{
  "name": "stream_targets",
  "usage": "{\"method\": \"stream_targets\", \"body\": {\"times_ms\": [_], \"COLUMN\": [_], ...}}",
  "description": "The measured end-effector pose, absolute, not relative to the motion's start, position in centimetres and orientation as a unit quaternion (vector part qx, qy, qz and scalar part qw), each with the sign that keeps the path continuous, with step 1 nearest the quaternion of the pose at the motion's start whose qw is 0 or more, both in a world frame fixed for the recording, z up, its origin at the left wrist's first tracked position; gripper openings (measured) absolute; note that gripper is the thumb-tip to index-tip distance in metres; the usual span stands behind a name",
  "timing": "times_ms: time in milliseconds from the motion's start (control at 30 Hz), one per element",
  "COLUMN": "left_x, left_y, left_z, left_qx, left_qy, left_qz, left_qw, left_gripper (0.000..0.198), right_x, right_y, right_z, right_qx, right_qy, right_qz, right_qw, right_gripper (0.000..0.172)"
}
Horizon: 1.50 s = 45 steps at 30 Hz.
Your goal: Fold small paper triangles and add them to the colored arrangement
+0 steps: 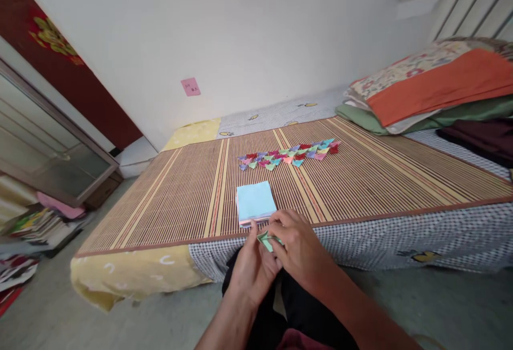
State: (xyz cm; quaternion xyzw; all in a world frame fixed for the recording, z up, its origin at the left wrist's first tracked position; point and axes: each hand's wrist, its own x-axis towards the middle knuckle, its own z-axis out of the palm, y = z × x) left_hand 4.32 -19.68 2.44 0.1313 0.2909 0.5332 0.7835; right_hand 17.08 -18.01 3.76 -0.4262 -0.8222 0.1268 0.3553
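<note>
Head view, lower centre of the frame: two hands meet over one green folded paper (pixel 267 240), which sits just below the near edge of the bed (pixel 401 238) and above the person's dark-clothed lap. The left hand (pixel 252 270) pinches the paper's left side with thumb and fingers closed on it; the right hand (pixel 298 248) covers its right side, fingertips pressed together on the paper. Just above the hands, touching the near edge of one striped bamboo mat (pixel 180 195), lies one stack of square sheets (pixel 255 202), its top sheet light blue, with pink edges showing beneath. Further up, at the centre of the frame, small folded paper pieces (pixel 288 155) lie in roughly two slanting rows in red, pink, purple, blue and green; they number about two dozen, and an exact count cannot be read at this size. Upper right: one pile of folded bedding (pixel 433 88), in which at least four layers show (floral, orange, green, dark maroon). On the white wall, upper centre-left, one pink note (pixel 191 86). Left edge: one framed mirror (pixel 44 141) leaning, with a heap of magazines (pixel 36 224) on the floor below it.
</note>
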Motion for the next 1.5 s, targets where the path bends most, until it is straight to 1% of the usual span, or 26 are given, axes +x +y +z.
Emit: {"method": "stream_targets", "body": {"times_ms": [133,233,400,567,633,700,800,867,933,1033,1200,1333,1500], "left_x": [5.4,5.4,5.5,5.6,5.6,5.6,5.4,5.3,5.2,5.2,5.5,5.3,5.4], "left_y": [-19.5,-19.4,-19.3,-19.3,-19.2,-19.1,-19.0,-18.9,-18.8,-18.8,-19.0,-19.3,-19.2], "left_z": [2.1,2.4,2.5,2.0,1.8,1.6,1.5,1.6,1.6,1.5,1.5,1.4,1.1], "left_qx": [0.019,-0.023,-0.023,-0.004,0.000,0.004,0.005,-0.002,-0.001,0.010,-0.004,0.024,0.022], "left_qy": [0.293,0.291,0.280,0.290,0.289,0.289,0.290,0.295,0.305,0.319,0.322,0.309,0.294], "left_qz": [0.566,0.568,0.583,0.577,0.575,0.574,0.572,0.575,0.569,0.556,0.596,0.593,0.598], "left_qw": [0.770,0.770,0.762,0.764,0.765,0.766,0.767,0.763,0.764,0.768,0.735,0.743,0.745], "left_gripper": [0.042,0.043,0.043,0.030,0.031,0.037,0.040,0.041,0.044,0.047,0.041,0.044,0.036], "right_x": [16.6,16.6,16.7,16.5,16.5,16.7,17.9,19.0,20.1,20.8,20.1,20.1,19.7], "right_y": [-18.0,-17.9,-17.8,-17.9,-18.1,-18.1,-17.7,-17.3,-16.8,-16.7,-17.2,-17.3,-17.6], "right_z": [3.0,3.0,3.5,3.7,3.8,3.9,4.2,4.4,4.5,4.5,4.7,4.9,4.8], "right_qx": [-0.429,-0.421,-0.413,-0.418,-0.423,-0.426,-0.402,-0.384,-0.393,-0.404,-0.396,-0.399,-0.397], "right_qy": [-0.822,-0.821,-0.822,-0.822,-0.820,-0.814,-0.794,-0.771,-0.755,-0.751,-0.765,-0.781,-0.811], "right_qz": [0.127,0.129,0.132,0.140,0.151,0.179,0.263,0.310,0.295,0.279,0.286,0.269,0.230], "right_qw": [0.353,0.363,0.370,0.361,0.355,0.352,0.372,0.401,0.434,0.442,0.421,0.400,0.363], "right_gripper": [0.013,0.013,0.016,0.015,0.014,0.014,0.023,0.021,0.016,0.016,0.022,0.020,0.019]}}
